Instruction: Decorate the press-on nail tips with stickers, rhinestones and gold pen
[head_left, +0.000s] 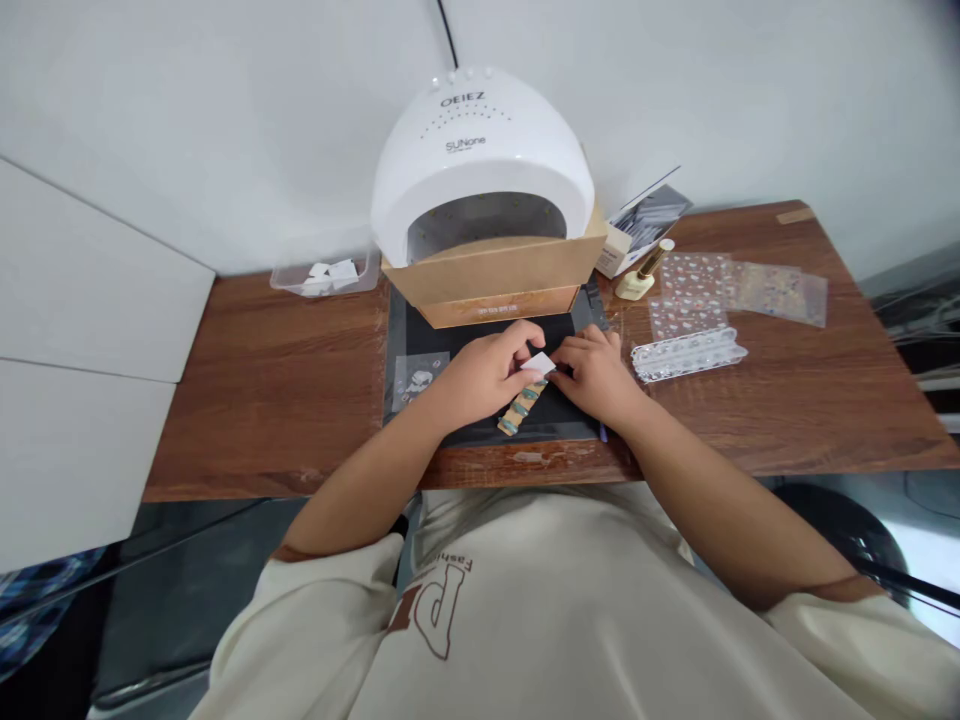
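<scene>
My left hand (pixel 491 372) pinches a small white square pad (pixel 538 364) between thumb and fingers. Beneath and in front of it lies a narrow tan strip (pixel 513 414) carrying several teal press-on nails (pixel 522 407); its far end is hidden under the pad and my fingers. On the other side, my right hand (pixel 598 372) is closed, its fingertips bent in close to the pad's right edge. Whatever those fingertips hold is too small or covered to name. Both hands rest low over a black mat (pixel 480 432).
A white nail lamp (pixel 480 150) stands on a cardboard box (pixel 495 275) behind my hands. Left are a clear tray (pixel 367 270) of white pads and a sticker sheet (pixel 409 372). Right are a polish bottle (pixel 637 283), an open carton (pixel 619 250), a decal sheet (pixel 694 285) and a clear ridged rest (pixel 686 355).
</scene>
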